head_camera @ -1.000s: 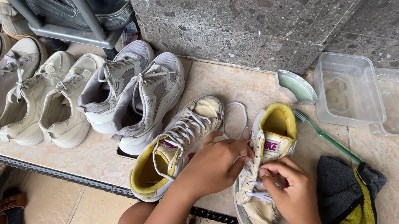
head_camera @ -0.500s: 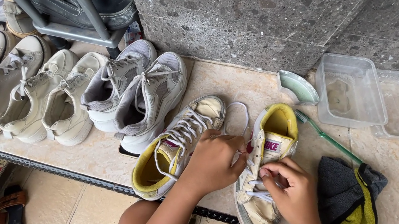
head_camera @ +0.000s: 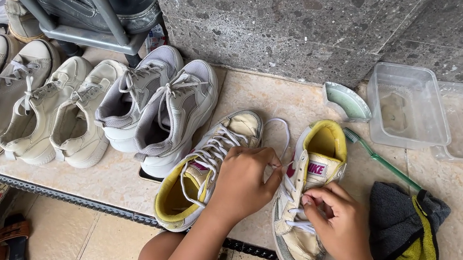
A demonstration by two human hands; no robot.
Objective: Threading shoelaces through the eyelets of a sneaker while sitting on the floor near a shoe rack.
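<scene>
The cream sneaker (head_camera: 307, 202), yellow-lined, grey-toed, with a pink logo, lies on the tiled ledge (head_camera: 260, 101) beside its mate (head_camera: 204, 169). Both hands pinch its white laces (head_camera: 293, 209): left hand (head_camera: 245, 181) curled closed, right hand (head_camera: 340, 222) fingers nipped together.

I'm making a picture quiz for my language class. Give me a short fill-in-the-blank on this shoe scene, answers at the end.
1. Both hands, the left hand and the right hand, work on the white ____ of the yellow-lined sneaker.
2. The toothbrush lying beside that sneaker has a ____ handle.
3. The two clear plastic containers stand against the grey ____ wall.
4. The dark cloth lies to the ____ of the sneaker being handled.

Missing words: laces; green; stone; right
</scene>
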